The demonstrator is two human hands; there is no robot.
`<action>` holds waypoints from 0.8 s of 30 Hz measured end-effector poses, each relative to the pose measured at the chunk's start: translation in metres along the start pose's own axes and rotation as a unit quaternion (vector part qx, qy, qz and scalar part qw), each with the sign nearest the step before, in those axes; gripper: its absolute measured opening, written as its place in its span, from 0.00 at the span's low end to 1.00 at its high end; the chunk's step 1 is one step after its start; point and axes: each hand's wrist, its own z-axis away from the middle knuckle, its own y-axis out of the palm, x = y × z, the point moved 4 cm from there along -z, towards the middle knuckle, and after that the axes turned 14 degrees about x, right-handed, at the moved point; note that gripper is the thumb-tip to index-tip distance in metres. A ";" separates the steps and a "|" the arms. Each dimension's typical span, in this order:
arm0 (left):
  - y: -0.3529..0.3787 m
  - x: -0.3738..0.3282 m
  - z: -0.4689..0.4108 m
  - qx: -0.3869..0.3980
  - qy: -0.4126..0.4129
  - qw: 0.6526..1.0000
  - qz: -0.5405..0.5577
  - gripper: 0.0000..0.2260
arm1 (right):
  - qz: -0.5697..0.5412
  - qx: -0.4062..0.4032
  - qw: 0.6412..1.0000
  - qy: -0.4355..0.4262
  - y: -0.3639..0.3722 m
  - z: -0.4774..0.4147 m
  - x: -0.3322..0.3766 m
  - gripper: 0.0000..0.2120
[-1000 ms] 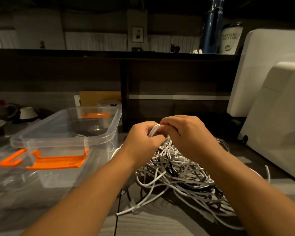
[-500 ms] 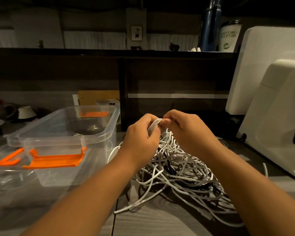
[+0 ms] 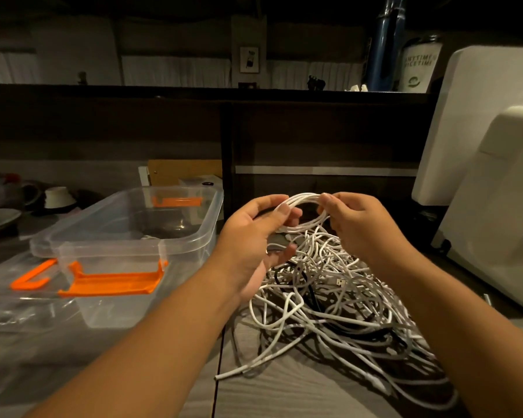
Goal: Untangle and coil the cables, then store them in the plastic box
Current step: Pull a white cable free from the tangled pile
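A small coil of white cable (image 3: 303, 197) is hanging at frame centre, the left hand (image 3: 254, 236) pinching its left side and the right hand (image 3: 360, 224) pinching its right. Below, a tangled heap of white and black cables (image 3: 329, 300) is lying on the grey wooden table (image 3: 284, 396). A clear plastic box with orange latches (image 3: 112, 309) is standing open at centre left.

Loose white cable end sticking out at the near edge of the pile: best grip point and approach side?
Pinch the loose end just behind its tip, from above on the near-left side. It lies flat on the table, poking clear of the tangle; farther in it runs among other loops. Left hand and right hand both hold the white coil.
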 end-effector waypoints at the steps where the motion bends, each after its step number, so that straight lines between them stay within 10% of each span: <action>1: 0.000 0.000 0.000 -0.005 0.000 1.000 0.024 0.08 | 0.001 0.004 1.000 0.002 0.002 0.000 -0.001 0.16; 10: -0.011 -0.003 0.000 -0.101 0.040 0.992 -0.068 0.04 | -0.019 0.050 0.998 -0.017 0.005 0.007 0.005 0.16; 17: 0.009 0.000 0.006 0.024 -0.001 0.995 -0.094 0.04 | 0.002 -0.029 0.995 -0.096 -0.015 0.011 0.012 0.06; 24: 0.004 -0.011 0.005 -0.047 0.054 0.997 0.002 0.06 | 0.158 0.168 0.973 0.001 0.025 0.011 0.000 0.09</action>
